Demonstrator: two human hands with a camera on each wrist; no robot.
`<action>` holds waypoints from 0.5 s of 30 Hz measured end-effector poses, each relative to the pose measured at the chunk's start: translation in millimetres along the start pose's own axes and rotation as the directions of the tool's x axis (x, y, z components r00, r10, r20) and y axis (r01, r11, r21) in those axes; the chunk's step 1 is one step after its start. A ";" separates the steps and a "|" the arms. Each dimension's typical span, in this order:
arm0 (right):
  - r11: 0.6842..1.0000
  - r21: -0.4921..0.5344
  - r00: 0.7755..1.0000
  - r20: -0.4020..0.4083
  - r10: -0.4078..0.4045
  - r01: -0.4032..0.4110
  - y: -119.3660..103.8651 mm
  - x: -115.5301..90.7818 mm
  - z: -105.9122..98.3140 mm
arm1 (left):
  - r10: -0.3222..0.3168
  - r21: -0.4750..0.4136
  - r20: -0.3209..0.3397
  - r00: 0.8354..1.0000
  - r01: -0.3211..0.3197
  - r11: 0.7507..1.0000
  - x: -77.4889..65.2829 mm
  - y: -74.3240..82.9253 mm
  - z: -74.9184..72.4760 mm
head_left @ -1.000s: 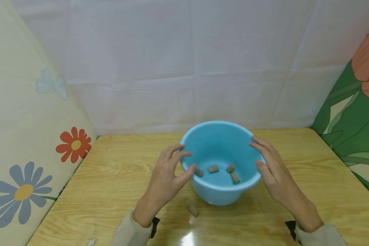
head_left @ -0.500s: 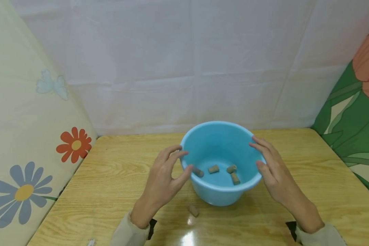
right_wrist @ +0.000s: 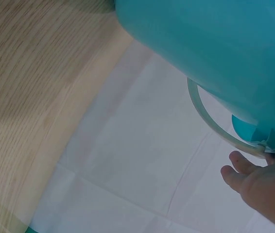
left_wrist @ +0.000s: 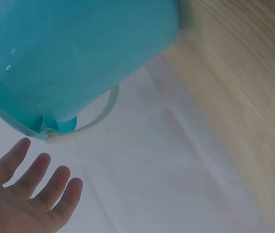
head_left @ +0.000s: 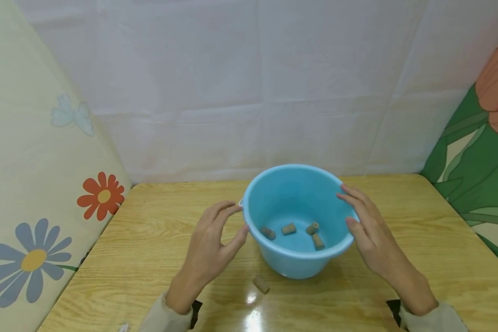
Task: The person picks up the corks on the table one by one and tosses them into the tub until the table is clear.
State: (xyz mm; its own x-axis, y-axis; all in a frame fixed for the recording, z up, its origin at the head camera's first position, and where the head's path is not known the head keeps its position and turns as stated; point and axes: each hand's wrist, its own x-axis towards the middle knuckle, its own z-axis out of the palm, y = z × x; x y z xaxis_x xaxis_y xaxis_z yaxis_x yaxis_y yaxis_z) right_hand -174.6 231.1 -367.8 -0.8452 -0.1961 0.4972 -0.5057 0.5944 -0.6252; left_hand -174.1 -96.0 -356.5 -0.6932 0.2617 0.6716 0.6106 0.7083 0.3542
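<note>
A light blue plastic bucket [head_left: 294, 267] stands upright on the wooden table. Inside, several short brown cork-like cylinders [head_left: 288, 229] lie on its floor. A similar cylinder [head_left: 261, 284] lies on the table just in front. Beside the bucket's left rim is my left hand [head_left: 207, 244], its fingers spread and loosely bent, holding nothing. In the left wrist view its fingertips are apart from the rim. My right hand [head_left: 373, 235] rests at the right rim, thumb and two fingertips reaching over the edge. A pale carrying handle [right_wrist: 203, 110] hangs behind the bucket.
The wood-grain table [head_left: 149, 240] ends at a white cloth backdrop [head_left: 191, 92]. Flower-printed panels flank it: a cream panel [head_left: 25, 161] at left and a green leafy panel [head_left: 481, 180] at right. A small white scrap [head_left: 124, 327] lies near the front left.
My left hand has drawn back leftward off the bucket's rim, uncovering the handle joint there. My right hand and the bucket have barely moved.
</note>
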 end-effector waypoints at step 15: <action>1.000 0.002 1.000 0.002 0.006 -0.006 0.5 -0.3 0.2 | -0.013 0.044 0.007 1.000 0.013 0.999 -15.1 -8.1 0.0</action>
State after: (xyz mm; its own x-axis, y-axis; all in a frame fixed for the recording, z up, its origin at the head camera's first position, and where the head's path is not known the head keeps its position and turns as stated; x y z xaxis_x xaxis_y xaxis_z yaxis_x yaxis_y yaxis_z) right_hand -174.7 231.3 -368.4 -0.8484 -0.1939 0.4926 -0.5011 0.5940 -0.6293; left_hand -168.6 -105.7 -369.5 -0.7040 0.2567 0.6622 0.5839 0.7401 0.3337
